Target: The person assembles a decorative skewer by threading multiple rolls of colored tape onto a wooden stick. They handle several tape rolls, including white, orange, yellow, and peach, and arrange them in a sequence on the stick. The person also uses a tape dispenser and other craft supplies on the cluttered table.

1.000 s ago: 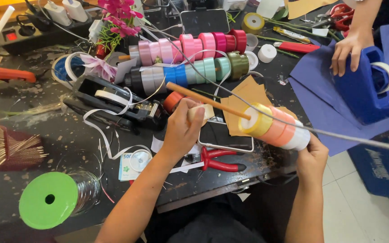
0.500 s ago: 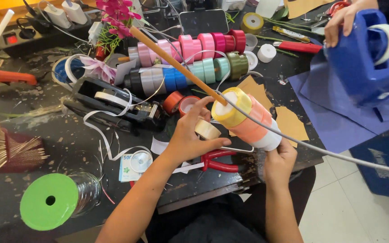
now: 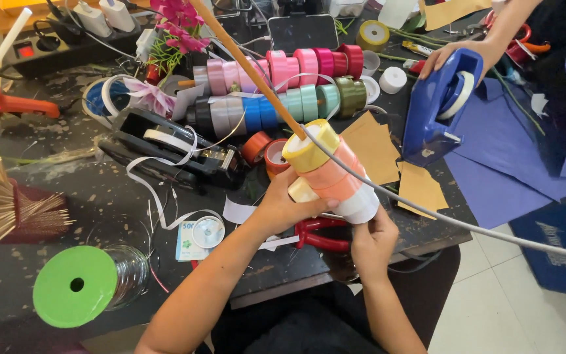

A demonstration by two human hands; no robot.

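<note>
Left hand wrapped around the side of a stack of ribbon rolls, yellow on top, peach and white below, threaded on a long wooden stick slanting up and away over the counter. Right hand cupped under the white bottom roll, fingers closed on it. Stack held above red pliers, near two rows of coloured ribbon rolls. Further right, another person's hand resting on a blue tape dispenser.
</note>
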